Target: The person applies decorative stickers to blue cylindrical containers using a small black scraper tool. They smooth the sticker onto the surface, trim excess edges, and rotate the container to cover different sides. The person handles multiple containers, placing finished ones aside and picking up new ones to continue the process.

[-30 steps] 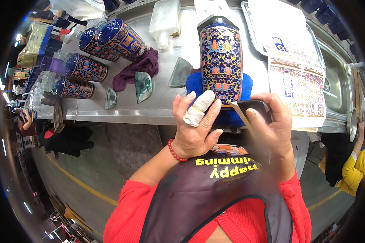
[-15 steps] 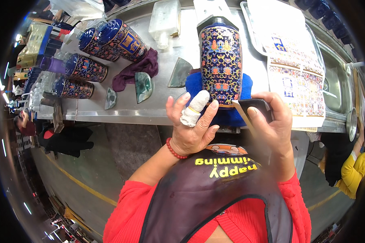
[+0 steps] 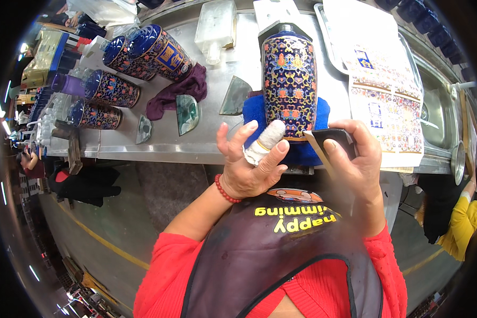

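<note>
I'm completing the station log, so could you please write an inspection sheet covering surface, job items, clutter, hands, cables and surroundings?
Surface: metal table, bare in places.
Job's things: patterned bottle over a blue cloth, neck pointing away from the person; dark block with a pale edge.
Clutter: four more patterned bottles, purple cloth and three glass-like pieces at left; printed sheets at right.
Hands: left hand open, one finger wrapped in white, contact with the bottle unclear; right hand grips the block.
Cables: none clearly made out.
Surroundings: sink at far right; another person's yellow sleeve beyond.
</note>
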A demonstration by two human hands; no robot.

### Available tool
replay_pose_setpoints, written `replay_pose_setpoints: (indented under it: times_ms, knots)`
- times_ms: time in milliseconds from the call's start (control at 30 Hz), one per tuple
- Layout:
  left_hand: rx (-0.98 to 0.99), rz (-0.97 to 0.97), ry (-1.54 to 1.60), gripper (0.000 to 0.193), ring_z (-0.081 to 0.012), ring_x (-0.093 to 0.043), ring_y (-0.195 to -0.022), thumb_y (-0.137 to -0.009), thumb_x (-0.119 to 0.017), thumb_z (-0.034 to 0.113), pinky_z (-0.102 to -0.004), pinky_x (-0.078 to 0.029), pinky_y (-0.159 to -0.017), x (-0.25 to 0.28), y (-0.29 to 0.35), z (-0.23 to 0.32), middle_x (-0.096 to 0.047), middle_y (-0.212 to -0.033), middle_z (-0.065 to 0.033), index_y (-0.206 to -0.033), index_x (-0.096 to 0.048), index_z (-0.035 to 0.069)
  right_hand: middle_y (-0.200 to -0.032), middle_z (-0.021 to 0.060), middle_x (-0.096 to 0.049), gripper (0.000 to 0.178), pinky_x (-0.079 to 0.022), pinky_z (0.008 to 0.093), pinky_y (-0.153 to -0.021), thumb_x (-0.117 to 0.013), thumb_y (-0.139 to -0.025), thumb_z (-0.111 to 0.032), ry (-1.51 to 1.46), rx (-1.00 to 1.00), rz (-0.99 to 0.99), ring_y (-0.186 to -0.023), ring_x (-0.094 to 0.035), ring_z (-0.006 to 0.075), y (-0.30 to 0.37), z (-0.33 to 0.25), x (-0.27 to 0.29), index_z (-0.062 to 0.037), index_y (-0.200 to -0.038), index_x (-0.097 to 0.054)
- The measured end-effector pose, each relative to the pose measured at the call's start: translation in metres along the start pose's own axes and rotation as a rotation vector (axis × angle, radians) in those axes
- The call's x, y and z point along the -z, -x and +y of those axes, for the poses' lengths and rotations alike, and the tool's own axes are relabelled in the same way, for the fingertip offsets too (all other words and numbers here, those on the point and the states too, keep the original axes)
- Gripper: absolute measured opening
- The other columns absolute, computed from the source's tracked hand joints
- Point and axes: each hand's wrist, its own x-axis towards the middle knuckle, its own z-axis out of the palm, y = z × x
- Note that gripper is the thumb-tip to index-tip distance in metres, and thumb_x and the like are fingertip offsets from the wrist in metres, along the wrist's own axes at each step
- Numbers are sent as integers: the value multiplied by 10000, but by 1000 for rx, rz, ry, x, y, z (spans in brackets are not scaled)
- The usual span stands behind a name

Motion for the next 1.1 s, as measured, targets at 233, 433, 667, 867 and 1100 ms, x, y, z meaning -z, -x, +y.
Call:
replay_pose_setpoints:
  times_ms: [233, 433, 667, 867, 1100]
  knots:
    - [-136, -23, -100, 398, -255, -491, -1264, -892, -680, 275, -620, -168, -1164, -2, -13, 4, -638, -1317, -23, -1287, -706, 227, -954, 25, -666, 244, -474, 218, -763, -701, -917, -52, -60, -101, -14, -852, -585, 59, 1, 2, 2, 12, -1142, -632]
    - [164, -45, 147, 443, -363, -393, -1340, -995, -576, 381, -576, -123, -1187, 3, 2, 1, -610, -1373, -102, -1333, -676, 113, -961, 21, -667, 242, -468, 210, -764, -702, -924, -59, -20, -79, 7, -845, -584, 54, 2, 7, 4, 2, -1148, -633]
    - [149, -57, 60, 413, -358, -364, -1351, -991, -580, 378, -583, -90, -1185, -3, 6, 2, -598, -1378, -90, -1305, -713, 146, -946, 29, -667, 232, -478, 221, -742, -717, -917, -57, -98, -107, 52, -823, -593, 67, 2, 17, -1, -5, -1130, -643]
    - [61, -17, -6, 359, -313, -384, -1326, -914, -661, 324, -595, -91, -1182, 0, -4, -3, -592, -1352, -73, -1243, -755, 213, -881, 51, -682, 221, -498, 245, -674, -751, -886, -64, -107, -60, 114, -749, -611, 87, 2, 22, -5, -8, -1086, -674]
    - [22, 44, -47, 362, -282, -396, -1300, -880, -684, 306, -597, -91, -1185, -6, -4, -6, -577, -1330, -87, -1226, -763, 236, -886, 52, -683, 223, -500, 243, -677, -748, -886, -59, -105, -49, 126, -757, -615, 87, 2, 22, -6, -7, -1090, -674]
